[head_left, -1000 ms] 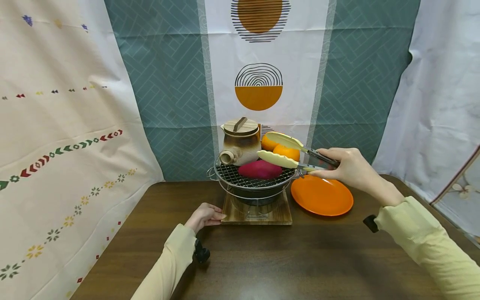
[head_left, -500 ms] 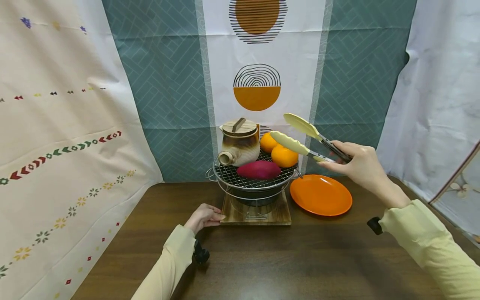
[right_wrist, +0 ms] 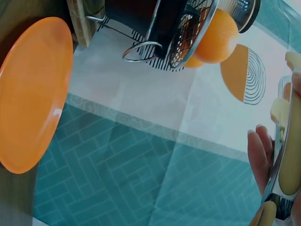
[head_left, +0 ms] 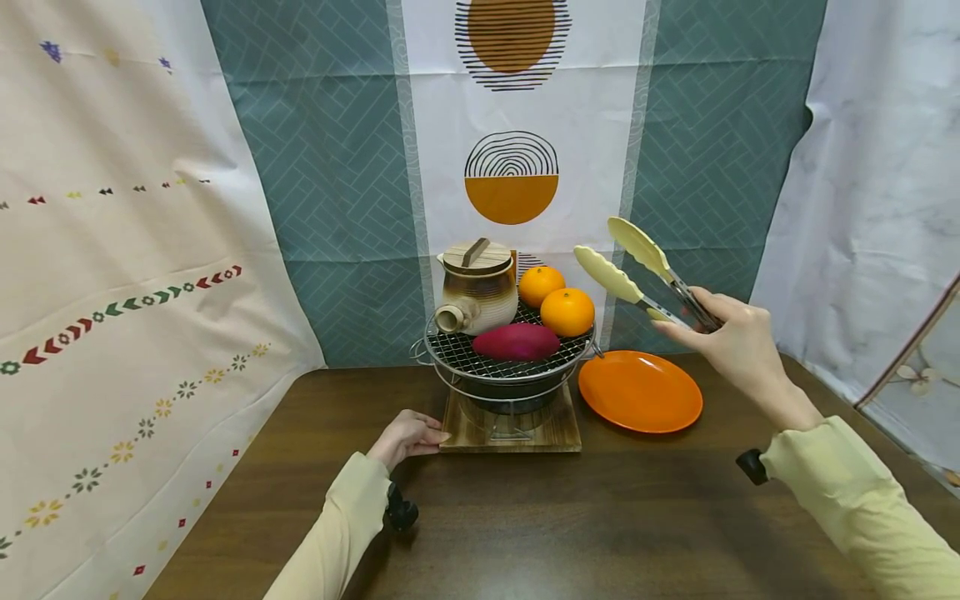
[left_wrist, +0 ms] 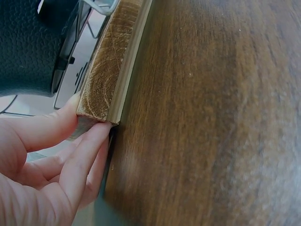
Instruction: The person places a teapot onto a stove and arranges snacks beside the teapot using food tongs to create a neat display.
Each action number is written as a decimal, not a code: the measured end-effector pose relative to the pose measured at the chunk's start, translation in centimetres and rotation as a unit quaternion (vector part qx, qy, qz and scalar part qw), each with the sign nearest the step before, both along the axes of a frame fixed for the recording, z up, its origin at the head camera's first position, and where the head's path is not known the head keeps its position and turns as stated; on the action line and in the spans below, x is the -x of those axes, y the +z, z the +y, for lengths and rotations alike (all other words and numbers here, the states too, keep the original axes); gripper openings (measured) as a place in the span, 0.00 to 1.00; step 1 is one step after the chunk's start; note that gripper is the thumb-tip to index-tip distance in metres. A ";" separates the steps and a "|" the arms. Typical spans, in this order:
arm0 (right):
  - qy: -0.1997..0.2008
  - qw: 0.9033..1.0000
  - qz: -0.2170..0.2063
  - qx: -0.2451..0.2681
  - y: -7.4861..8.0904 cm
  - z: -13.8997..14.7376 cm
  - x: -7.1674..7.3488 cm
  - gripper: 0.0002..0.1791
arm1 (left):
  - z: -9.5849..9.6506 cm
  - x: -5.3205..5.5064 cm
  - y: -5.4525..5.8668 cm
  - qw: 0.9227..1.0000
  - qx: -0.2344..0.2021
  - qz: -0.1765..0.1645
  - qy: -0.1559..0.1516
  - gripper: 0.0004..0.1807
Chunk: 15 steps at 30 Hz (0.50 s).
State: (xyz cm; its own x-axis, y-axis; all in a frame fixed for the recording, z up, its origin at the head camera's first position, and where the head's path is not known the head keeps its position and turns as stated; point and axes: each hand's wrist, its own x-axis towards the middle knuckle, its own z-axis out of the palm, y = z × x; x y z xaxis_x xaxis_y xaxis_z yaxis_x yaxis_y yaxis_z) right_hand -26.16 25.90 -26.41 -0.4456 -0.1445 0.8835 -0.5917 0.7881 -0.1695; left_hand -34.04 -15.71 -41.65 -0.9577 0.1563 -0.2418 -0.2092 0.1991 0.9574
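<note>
In the head view my right hand grips tongs with pale yellow tips, raised above and right of a round wire-topped grill. The tips are spread, with nothing between them. Two oranges, a magenta sweet potato-shaped piece and a side-handled clay pot with a wooden lid sit on the mesh. My left hand holds the front left corner of the wooden board under the grill. The left wrist view shows thumb and fingers pinching that board's corner.
An orange plate lies on the dark wooden table, right of the grill. Behind the table hangs a green and white patterned cloth. More cloths hang at the left and right sides.
The tongs have moved right and away from the oranges, which they overlapped a second ago, and tilted upward. The oranges remain on the grill. My left hand has stayed at the board's corner.
</note>
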 end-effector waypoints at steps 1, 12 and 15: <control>-0.007 1.000 -0.003 0.003 -0.1 0.1 0.0 0.18 | 0.0 0.0 0.0 1.000 -0.001 0.001 -0.001 0.17; -0.083 0.995 -0.049 0.028 -1.7 2.9 0.9 0.15 | 0.0 0.1 0.1 1.000 0.008 -0.005 0.002 0.18; -0.105 0.990 -0.088 0.037 -2.1 3.6 1.1 0.17 | 0.0 0.1 0.1 1.000 0.009 -0.006 0.003 0.18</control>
State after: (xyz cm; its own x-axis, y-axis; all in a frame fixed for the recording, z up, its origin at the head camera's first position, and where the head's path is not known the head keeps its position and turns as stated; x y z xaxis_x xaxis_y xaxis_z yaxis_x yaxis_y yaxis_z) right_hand -27.22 29.54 -28.54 -0.6069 0.0304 0.7942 -0.3721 0.8722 -0.3177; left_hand -34.15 -15.70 -41.55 -0.9557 0.1454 -0.2560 -0.2220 0.2148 0.9511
